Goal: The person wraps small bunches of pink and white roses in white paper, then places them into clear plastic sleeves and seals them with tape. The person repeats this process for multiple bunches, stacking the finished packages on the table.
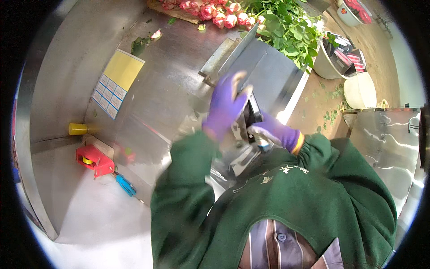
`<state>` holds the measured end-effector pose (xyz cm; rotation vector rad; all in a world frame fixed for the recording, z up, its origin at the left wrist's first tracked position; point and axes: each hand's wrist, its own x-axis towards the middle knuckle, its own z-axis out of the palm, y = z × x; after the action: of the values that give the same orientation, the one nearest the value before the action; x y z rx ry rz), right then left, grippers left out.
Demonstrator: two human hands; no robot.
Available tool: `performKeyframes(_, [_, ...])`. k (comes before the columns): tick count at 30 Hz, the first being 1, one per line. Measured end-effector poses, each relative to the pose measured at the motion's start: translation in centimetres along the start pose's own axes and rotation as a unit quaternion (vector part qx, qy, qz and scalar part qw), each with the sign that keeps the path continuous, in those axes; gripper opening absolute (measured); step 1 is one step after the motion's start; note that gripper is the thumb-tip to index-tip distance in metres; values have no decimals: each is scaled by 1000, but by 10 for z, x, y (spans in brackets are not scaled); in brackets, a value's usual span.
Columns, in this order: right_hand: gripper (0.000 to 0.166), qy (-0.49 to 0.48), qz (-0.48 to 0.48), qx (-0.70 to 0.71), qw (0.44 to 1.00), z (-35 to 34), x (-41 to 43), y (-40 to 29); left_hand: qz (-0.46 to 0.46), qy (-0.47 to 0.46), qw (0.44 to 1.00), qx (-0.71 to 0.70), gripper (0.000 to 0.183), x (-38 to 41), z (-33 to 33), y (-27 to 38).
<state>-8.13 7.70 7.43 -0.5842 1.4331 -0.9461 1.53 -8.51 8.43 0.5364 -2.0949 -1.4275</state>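
Note:
Both my hands wear purple knit gloves with pale fingertips. My right hand grips a narrow black object with a shiny edge; blur hides what it is. Just above and left of it is my left hand, its thumb and fingers apart. A dark grey bent sheet tray lies beyond my hands, beside a metal block. Below them, crumpled clear plastic film lies near my body. Pink-and-white roses lie at the far edge, their leafy green stems pointing right.
On the metal worktop lies a yellow-and-white label sheet. A red tape dispenser and blue-handled cutters sit at left, near a yellow cylinder. A white bucket holding dark packets stands right, over leaf-strewn floor.

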Motion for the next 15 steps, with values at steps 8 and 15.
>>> performKeyframes(8, [58,-267,-272,-226,896,-24,-41,-33,-383,180,749,-510,35,-122,15,-3])
performKeyframes(15, [25,-26,-124,351,928,-215,-35,-47,-143,147,961,185,70,59,-62,-74])
